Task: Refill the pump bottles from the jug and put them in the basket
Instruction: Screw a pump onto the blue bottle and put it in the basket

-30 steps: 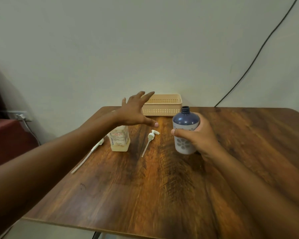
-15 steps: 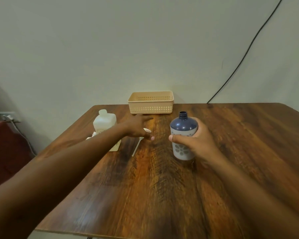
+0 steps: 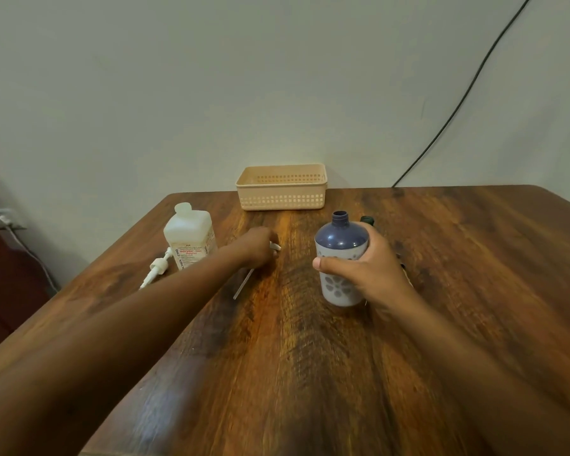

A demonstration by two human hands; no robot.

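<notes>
A blue and white bottle (image 3: 339, 245) with an open neck stands upright on the wooden table (image 3: 310, 357). My right hand (image 3: 372, 274) is wrapped around it. My left hand (image 3: 255, 246) is closed over the head of a white pump (image 3: 244, 284) lying on the table; its tube sticks out toward me. A translucent white bottle (image 3: 190, 235) with a red-lettered label stands at the left with no pump on it. A second white pump (image 3: 155, 269) lies beside it. The beige basket (image 3: 282, 187) sits at the far edge with nothing visible inside.
A dark green object (image 3: 367, 220) peeks out behind my right hand. A black cable (image 3: 458, 106) runs down the wall to the table's back edge. The table's left edge drops off near a dark red seat (image 3: 7, 284).
My left hand has come down from above the table and closed on the pump head. The right hand has kept its hold on the blue bottle.
</notes>
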